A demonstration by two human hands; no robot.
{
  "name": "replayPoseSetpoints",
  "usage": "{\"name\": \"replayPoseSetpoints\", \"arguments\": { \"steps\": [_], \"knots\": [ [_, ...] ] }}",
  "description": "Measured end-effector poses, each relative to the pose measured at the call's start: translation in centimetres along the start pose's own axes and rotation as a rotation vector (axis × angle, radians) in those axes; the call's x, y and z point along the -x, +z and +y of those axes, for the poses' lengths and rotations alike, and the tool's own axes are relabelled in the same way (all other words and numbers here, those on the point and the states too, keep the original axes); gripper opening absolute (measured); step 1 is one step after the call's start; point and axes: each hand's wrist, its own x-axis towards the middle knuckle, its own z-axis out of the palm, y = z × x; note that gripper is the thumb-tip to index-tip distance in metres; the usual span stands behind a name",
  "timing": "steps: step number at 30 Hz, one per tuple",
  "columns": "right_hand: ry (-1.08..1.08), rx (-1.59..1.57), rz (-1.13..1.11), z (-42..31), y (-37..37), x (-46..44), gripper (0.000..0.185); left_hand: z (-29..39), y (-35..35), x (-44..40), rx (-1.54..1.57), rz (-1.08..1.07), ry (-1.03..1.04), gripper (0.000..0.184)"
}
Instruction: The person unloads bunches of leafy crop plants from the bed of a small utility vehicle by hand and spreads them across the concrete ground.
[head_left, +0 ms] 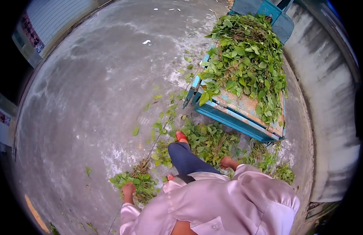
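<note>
My left hand (pixel 129 190) hangs low at my side with its fingers curled. Behind it in the view is a bunch of leafy green plants with brown stems (pixel 144 182); whether the fingers grip any of it, I cannot make out. My right hand (pixel 228 162) is closed in a loose fist by my right hip, and nothing shows sticking out of it. Below and beyond that hand, cut leafy plants (pixel 210 143) lie strewn on the ground. My forward foot, in a red shoe (pixel 181 136), stands at the edge of these plants.
Ahead on the right, a blue cart (pixel 236 122) with a worn, rusty bed carries a large heap of leafy plants (pixel 248 58). A stained wall (pixel 320 78) runs along the right. Loose leaves (pixel 165 117) dot the concrete ground (pixel 83 102) left of the cart. A shuttered building (pixel 58 19) is far left.
</note>
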Motion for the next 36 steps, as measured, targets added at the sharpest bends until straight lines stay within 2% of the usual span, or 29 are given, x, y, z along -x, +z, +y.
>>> {"name": "replayPoseSetpoints", "arguments": {
  "steps": [3,5,6,7,8,10,12,14,17,18,19,22,25,28,29,31,32,33,34,36],
  "knots": [
    [0.009,-0.026,0.045,-4.0,0.0,-4.0,0.025,6.9,2.9,-5.3,-0.08,-0.14,0.037,0.013],
    [-0.074,-0.066,-0.041,-7.8,-1.5,-8.0,0.024,11.4,4.1,-8.2,-0.054,-0.245,0.002,0.015],
    [-0.122,-0.088,-0.086,-9.9,-2.1,-10.3,0.024,13.4,4.2,-10.0,-0.136,-0.263,-0.007,0.016],
    [-0.063,0.064,-0.003,-14.5,-3.4,-9.4,0.016,13.7,4.3,-12.8,-0.122,-0.24,0.01,0.016],
    [-0.116,0.044,0.037,-18.6,-4.9,-9.9,0.018,15.8,4.2,-13.2,-0.148,-0.221,-0.043,0.017],
    [-0.185,0.022,0.113,-23.5,-7.9,-10.1,0.021,15.9,2.3,-18.9,-0.665,-0.239,0.368,0.02],
    [-0.22,-0.368,0.144,-28.7,-10.6,-10.6,0.015,20.7,2.2,-21.4,-0.874,-0.234,0.437,0.02],
    [-0.226,-0.437,0.212,-33.9,-13.6,-8.4,0.017,26.1,3.5,-24.1,-0.875,-0.247,0.419,0.021],
    [-0.184,-0.474,0.246,-38.4,-16.4,-6.6,0.021,34.5,6.6,-29.1,-0.687,-0.286,0.363,0.021],
    [-0.164,-0.483,0.246,-39.5,-17.1,-6.5,0.021,37.3,7.9,-30.5,-0.589,-0.303,0.314,0.021],
    [-0.13,-0.543,0.252,-40.3,-17.6,-6.3,0.02,40.4,9.4,-31.7,-0.442,-0.348,0.166,0.023],
    [-0.102,-0.762,0.253,-41.1,-17.8,-8.3,0.02,50.2,13.9,-33.8,-0.321,-0.464,0.03,0.022],
    [-0.019,-0.891,0.263,-42.3,-18.0,-8.8,0.02,58.1,17.4,-38.6,-0.632,-0.477,0.157,0.025],
    [0.072,-1.086,0.294,-43.4,-16.8,-10.6,0.019,66.8,19.0,-43.5,-0.951,-0.635,0.403,0.03],
    [0.121,-1.172,0.29,-44.4,-16.6,-11.2,0.021,69.6,19.9,-46.0,-1.091,-0.701,0.585,0.03],
    [0.186,-1.305,0.299,-46.5,-16.3,-11.2,0.03,74.8,21.5,-52.7,-1.445,-0.883,1.145,0.029],
    [0.182,-1.348,0.284,-48.2,-16.2,-11.2,0.031,77.5,22.9,-55.4,-1.599,-0.936,1.661,0.029],
    [0.177,-1.389,0.272,-49.8,-16.5,-11.3,0.032,81.1,24.7,-53.8,-1.445,-0.854,0.911,0.027],
    [0.173,-1.427,0.26,-51.4,-16.9,-11.0,0.033,88.5,28.6,-42.5,-1.073,-0.544,0.373,0.024],
    [0.093,-1.55,0.27,-55.4,-19.0,-9.7,0.04,91.6,32.3,-54.3,-1.196,-0.81,0.6,0.019]
  ]
}}
